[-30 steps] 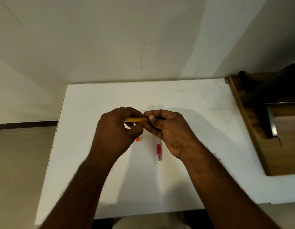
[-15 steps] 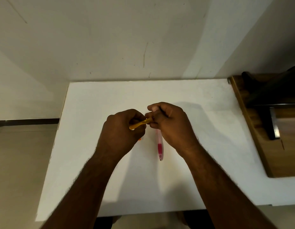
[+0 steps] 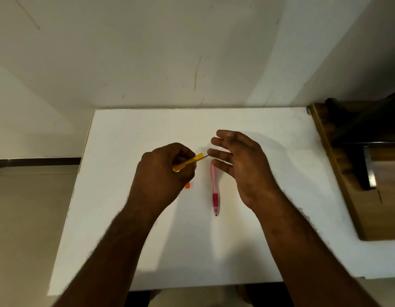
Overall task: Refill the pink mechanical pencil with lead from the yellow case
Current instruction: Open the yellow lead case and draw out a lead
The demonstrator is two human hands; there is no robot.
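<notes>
My left hand (image 3: 165,171) is shut on the yellow lead case (image 3: 188,161), which tilts up to the right. A thin dark lead (image 3: 206,156) pokes out of the case's open end. My right hand (image 3: 240,165) hovers just to the right with its fingers spread; one fingertip is at the lead's free end, and nothing is gripped. The pink mechanical pencil (image 3: 215,191) lies on the white table (image 3: 125,218) below my right fingers, its tip pointing toward me. A small orange cap (image 3: 187,185) lies on the table, partly hidden by my left hand.
A brown wooden piece of furniture (image 3: 358,196) with a dark object on it adjoins the table's right edge. A pale wall (image 3: 192,52) rises directly behind the table. Floor (image 3: 26,218) shows to the left.
My right hand has let go of the case's end and spread its fingers. The case has tilted upward, and a lead now sticks out of it. The pencil has not moved.
</notes>
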